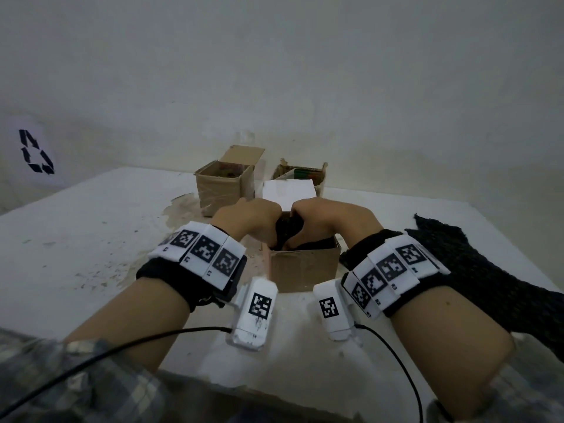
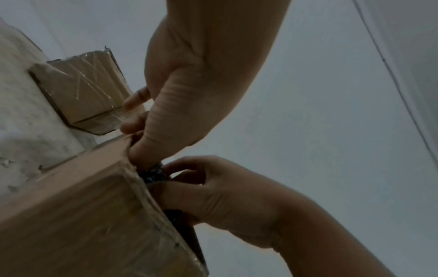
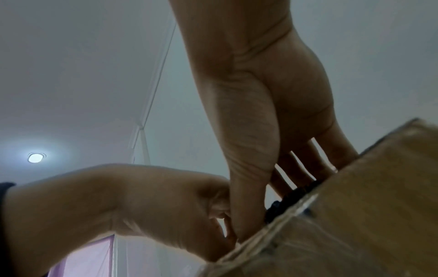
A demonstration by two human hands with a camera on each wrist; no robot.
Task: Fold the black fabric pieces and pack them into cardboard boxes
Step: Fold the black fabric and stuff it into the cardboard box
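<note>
An open cardboard box [image 1: 305, 267] stands at the table's middle, with a folded black fabric piece [image 1: 287, 232] bunched in its mouth. Both hands meet over it. My left hand [image 1: 259, 218] curls over the fabric's left side, its thumb pushed down inside the box rim [image 2: 123, 150] against the fabric [image 2: 154, 173]. My right hand [image 1: 320, 218] grips the right side, fingers reaching down into the box [image 3: 355, 215] beside the fabric [image 3: 291, 198]. The box walls hide the fabric's lower part. A second black fabric piece [image 1: 476, 270] lies spread on the table under my right forearm.
Two more open cardboard boxes stand at the back against the wall, one on the left [image 1: 222, 187] and one on the right [image 1: 305, 175], both holding something. A white flap or sheet [image 1: 288, 193] stands just behind the middle box. The white table [image 1: 91, 239] is scuffed.
</note>
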